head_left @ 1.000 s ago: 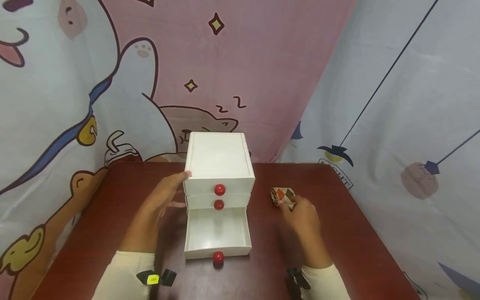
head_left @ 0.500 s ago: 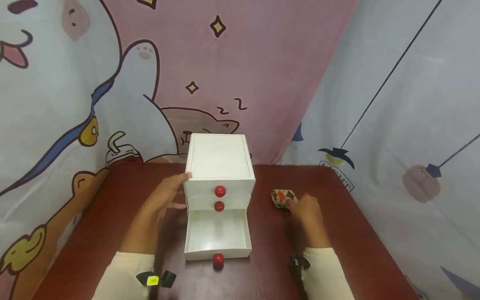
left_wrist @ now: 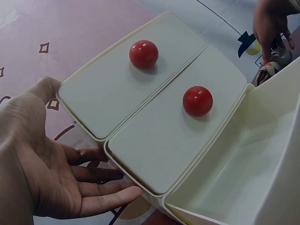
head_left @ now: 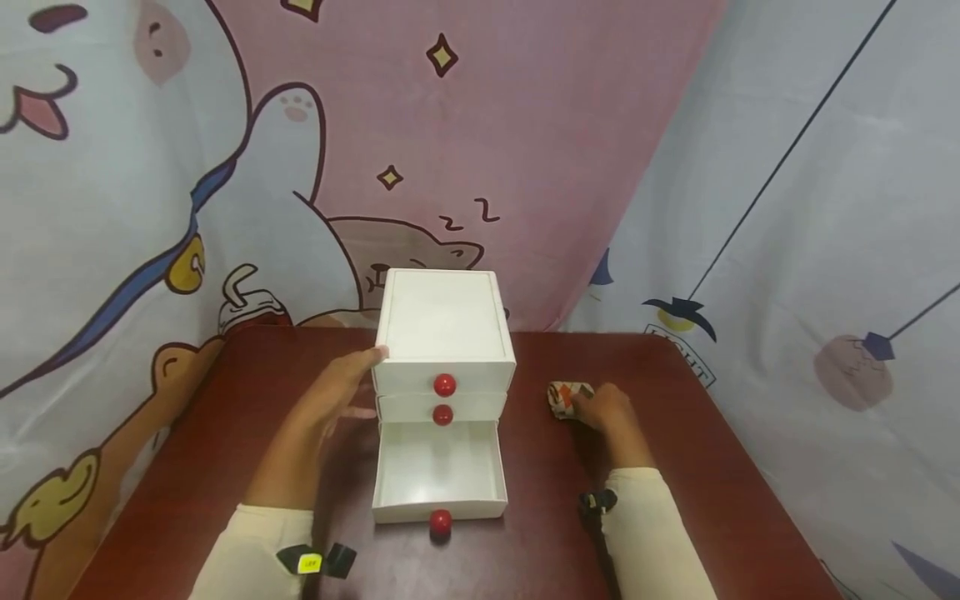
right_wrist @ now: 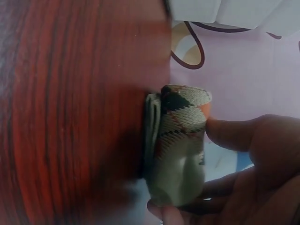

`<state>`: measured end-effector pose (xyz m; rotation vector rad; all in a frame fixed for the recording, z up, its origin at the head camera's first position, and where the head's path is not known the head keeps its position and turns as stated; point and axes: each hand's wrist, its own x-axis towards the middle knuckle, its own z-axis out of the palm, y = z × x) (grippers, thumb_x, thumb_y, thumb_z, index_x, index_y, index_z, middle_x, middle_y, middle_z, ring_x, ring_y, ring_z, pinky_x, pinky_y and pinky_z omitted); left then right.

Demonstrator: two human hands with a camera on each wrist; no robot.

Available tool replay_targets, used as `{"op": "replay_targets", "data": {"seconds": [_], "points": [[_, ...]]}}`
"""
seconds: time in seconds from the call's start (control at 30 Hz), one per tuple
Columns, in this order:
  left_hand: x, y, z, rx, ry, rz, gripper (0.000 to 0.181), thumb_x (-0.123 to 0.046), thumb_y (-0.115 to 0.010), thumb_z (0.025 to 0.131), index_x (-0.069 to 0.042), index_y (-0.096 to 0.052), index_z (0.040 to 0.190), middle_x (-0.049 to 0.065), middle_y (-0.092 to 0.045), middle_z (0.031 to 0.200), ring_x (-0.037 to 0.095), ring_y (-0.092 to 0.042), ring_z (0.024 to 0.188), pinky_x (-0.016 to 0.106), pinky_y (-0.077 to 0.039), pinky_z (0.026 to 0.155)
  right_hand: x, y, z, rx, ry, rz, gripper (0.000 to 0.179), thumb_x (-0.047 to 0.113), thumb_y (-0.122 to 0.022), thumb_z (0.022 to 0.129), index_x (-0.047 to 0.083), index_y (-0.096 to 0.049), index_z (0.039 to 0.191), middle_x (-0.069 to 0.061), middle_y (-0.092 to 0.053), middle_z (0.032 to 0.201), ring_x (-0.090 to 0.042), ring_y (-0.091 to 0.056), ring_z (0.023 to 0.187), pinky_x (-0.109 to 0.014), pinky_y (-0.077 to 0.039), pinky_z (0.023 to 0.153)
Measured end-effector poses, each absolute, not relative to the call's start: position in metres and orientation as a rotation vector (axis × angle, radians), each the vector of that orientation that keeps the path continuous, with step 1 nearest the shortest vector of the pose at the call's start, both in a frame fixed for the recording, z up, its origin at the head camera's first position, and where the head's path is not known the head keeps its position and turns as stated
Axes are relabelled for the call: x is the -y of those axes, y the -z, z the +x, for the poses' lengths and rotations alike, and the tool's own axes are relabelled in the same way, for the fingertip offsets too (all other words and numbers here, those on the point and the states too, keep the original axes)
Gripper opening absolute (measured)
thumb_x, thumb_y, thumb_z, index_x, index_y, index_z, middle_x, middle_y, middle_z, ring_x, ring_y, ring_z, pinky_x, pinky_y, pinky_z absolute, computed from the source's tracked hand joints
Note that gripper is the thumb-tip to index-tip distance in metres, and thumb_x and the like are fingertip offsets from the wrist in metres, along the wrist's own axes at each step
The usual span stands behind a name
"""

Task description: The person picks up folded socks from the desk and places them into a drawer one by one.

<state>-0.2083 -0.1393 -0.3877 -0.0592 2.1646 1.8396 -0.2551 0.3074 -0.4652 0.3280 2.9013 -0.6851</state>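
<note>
A small white drawer cabinet (head_left: 444,317) stands mid-table in the head view. Its bottom drawer (head_left: 441,475) is pulled out, with nothing seen inside, while the two drawers above are closed. My left hand (head_left: 337,387) rests on the cabinet's left side. In the left wrist view, that hand's thumb (left_wrist: 46,89) lies at the top corner and its rather straight fingers (left_wrist: 105,201) reach along the side. Right of the cabinet, my right hand (head_left: 609,410) pinches a rolled argyle sock (head_left: 561,398) between thumb and fingers. The sock (right_wrist: 180,126) appears to lie on the table.
Round red knobs (head_left: 445,384) stick out from the drawer fronts. The brown table (head_left: 540,533) ends at a printed cloth backdrop (head_left: 525,150) behind and at the sides. Black straps circle both sleeves at the wrists.
My right hand has shifted along the sock to its right end, and its fingers have closed in on it. The sock has hardly moved. My left hand stays on the cabinet.
</note>
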Motion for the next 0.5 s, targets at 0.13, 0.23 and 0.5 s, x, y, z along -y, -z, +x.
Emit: {"op": "replay_targets", "data": {"seconds": [0.13,0.23,0.5], "points": [[0.1393,0.3891,-0.2075,-2.16,-1.843,-0.059,0.083,-0.059,-0.051,0.109,-0.001,-0.037,0.167,0.026,-0.039,0.172,0.053,-0.04,0.159,0.063,-0.062,0.105,-0.3064,0.4721,-0.2603,-2.868,0.752,0.324,0.069,0.042,-0.067,0.099,-0.021,-0.063,0.127,-0.042,-0.066,0.13,-0.057,-0.064,0.124,-0.062,-0.057,0.108],[0.1392,0.3891,-0.2072,-2.16,-1.841,-0.058,0.082,-0.06,-0.052,0.109,-0.003,-0.038,0.167,0.026,-0.043,0.169,0.052,-0.04,0.159,0.063,-0.062,0.105,-0.2998,0.4672,-0.2589,-2.829,0.801,0.328,0.066,0.034,-0.069,0.1,-0.024,-0.058,0.13,-0.043,-0.064,0.13,-0.055,-0.064,0.122,-0.064,-0.054,0.112],[0.1396,0.3899,-0.2077,-2.167,-1.834,-0.051,0.081,-0.06,-0.051,0.109,-0.002,-0.04,0.166,0.025,-0.045,0.167,0.051,-0.041,0.159,0.063,-0.061,0.106,-0.3029,0.4723,-0.2631,-2.718,0.98,0.389,0.067,0.028,-0.076,0.1,-0.024,-0.052,0.135,-0.04,-0.06,0.134,-0.043,-0.06,0.115,-0.061,-0.052,0.113]]}}
